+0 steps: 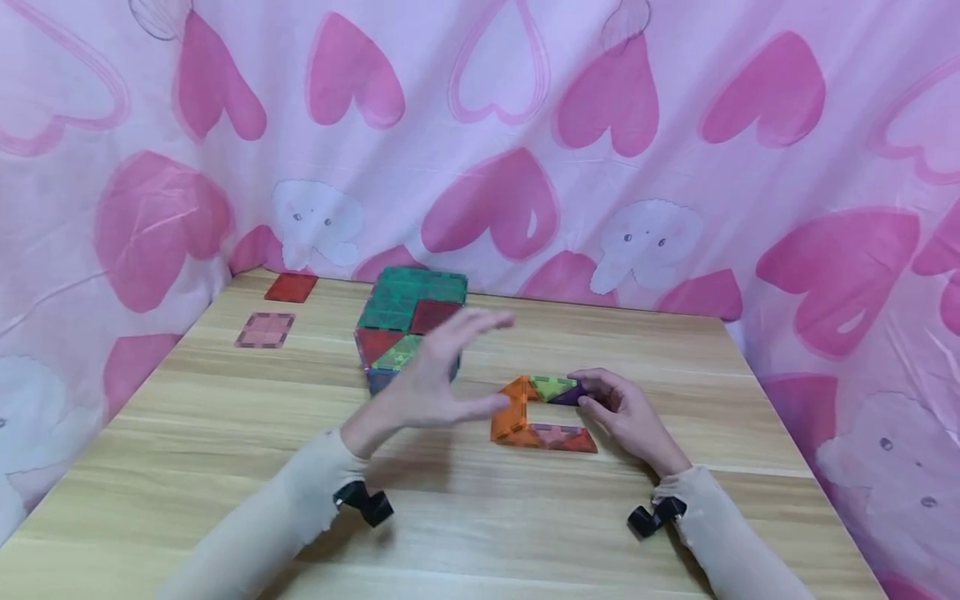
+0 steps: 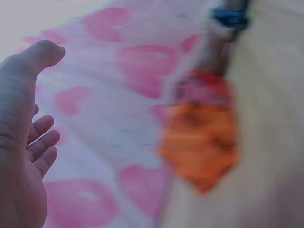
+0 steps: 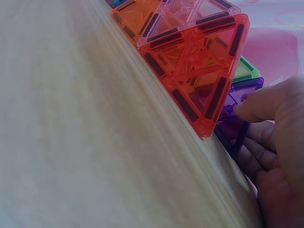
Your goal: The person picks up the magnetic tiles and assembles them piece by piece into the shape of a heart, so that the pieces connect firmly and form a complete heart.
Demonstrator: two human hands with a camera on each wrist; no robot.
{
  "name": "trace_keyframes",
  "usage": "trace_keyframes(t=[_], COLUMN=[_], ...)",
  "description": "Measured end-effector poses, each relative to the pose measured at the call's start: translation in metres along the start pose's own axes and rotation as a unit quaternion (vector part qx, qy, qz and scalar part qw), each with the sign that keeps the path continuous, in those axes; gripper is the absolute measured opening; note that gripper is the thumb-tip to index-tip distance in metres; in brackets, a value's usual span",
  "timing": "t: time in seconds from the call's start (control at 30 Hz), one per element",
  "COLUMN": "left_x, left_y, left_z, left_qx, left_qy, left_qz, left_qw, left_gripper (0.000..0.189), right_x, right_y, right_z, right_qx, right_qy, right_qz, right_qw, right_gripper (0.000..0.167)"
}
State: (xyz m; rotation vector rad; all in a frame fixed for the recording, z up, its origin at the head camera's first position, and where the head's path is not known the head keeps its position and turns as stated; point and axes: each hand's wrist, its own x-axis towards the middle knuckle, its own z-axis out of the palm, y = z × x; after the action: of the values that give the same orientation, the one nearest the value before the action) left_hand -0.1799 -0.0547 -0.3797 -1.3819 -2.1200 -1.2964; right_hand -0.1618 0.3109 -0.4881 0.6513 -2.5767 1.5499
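My right hand [image 1: 628, 421] pinches a purple triangular magnetic tile [image 3: 231, 108] between thumb and fingers, at the right end of the structure's far wall. A lime-green triangle tile [image 1: 551, 386] adjoins it. Orange tiles [image 1: 513, 410] form the left side of this low, U-shaped structure standing on the table. Along its near wall run a pink triangle tile [image 1: 553, 433] and a red triangle tile [image 3: 194, 57]. Raised above the table, my left hand [image 1: 423, 383] has its fingers spread and holds nothing, left of the orange tiles.
Behind my left hand stands a larger block of green, red and blue tiles [image 1: 405, 287], partly hidden. A red square tile [image 1: 291, 287] and a pink square tile [image 1: 266, 330] lie flat at the table's [image 1: 187, 467] back left. A heart-patterned curtain [image 1: 487, 200] borders the table.
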Motion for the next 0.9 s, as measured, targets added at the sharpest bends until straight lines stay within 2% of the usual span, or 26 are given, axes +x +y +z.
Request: trace_keyframes(t=[0.1, 0.13, 0.27, 0.43, 0.5, 0.57, 0.7, 0.8, 0.9], left_x=[0.004, 0.003, -0.003, -0.018, -0.032, -0.051, -0.089, -0.117, -0.145], left_y=[0.001, -0.001, -0.006, -0.008, -0.023, -0.047, -0.091, -0.108, -0.123], left_z=[-0.037, -0.049, -0.095, -0.136, -0.152, -0.166, -0.189, -0.197, -0.201], left_qx=[0.023, 0.033, 0.059, 0.110, 0.136, 0.154, 0.165, 0.147, 0.128], left_qy=[0.062, 0.083, 0.161, 0.236, 0.257, 0.274, 0.279, 0.249, 0.209], left_qz=[0.020, 0.016, -0.017, -0.056, -0.081, -0.115, -0.208, -0.305, -0.376], left_qw=[0.9976, 0.9959, 0.9851, 0.9639, 0.9535, 0.9422, 0.9228, 0.9073, 0.8937], left_gripper=[0.087, 0.086, 0.081, 0.070, 0.065, 0.062, 0.062, 0.067, 0.075], right_x=[0.000, 0.001, 0.001, 0.000, 0.001, 0.002, 0.003, 0.002, 0.000], right_y=[-0.001, -0.001, -0.001, -0.001, -0.002, -0.002, -0.003, -0.003, -0.002], right_z=[0.000, 0.000, 0.000, 0.001, 0.001, 0.001, 0.001, -0.001, -0.002], right_qx=[-0.001, 0.000, 0.005, 0.012, 0.015, 0.017, 0.018, 0.018, 0.015], right_qy=[-0.002, -0.003, -0.004, -0.005, -0.008, -0.009, -0.010, -0.012, -0.012], right_qz=[0.003, 0.005, 0.015, 0.023, 0.025, 0.026, 0.029, 0.031, 0.036], right_qw=[1.0000, 1.0000, 0.9999, 0.9996, 0.9996, 0.9995, 0.9994, 0.9993, 0.9992], right_gripper=[0.039, 0.039, 0.039, 0.039, 0.038, 0.037, 0.038, 0.039, 0.039])
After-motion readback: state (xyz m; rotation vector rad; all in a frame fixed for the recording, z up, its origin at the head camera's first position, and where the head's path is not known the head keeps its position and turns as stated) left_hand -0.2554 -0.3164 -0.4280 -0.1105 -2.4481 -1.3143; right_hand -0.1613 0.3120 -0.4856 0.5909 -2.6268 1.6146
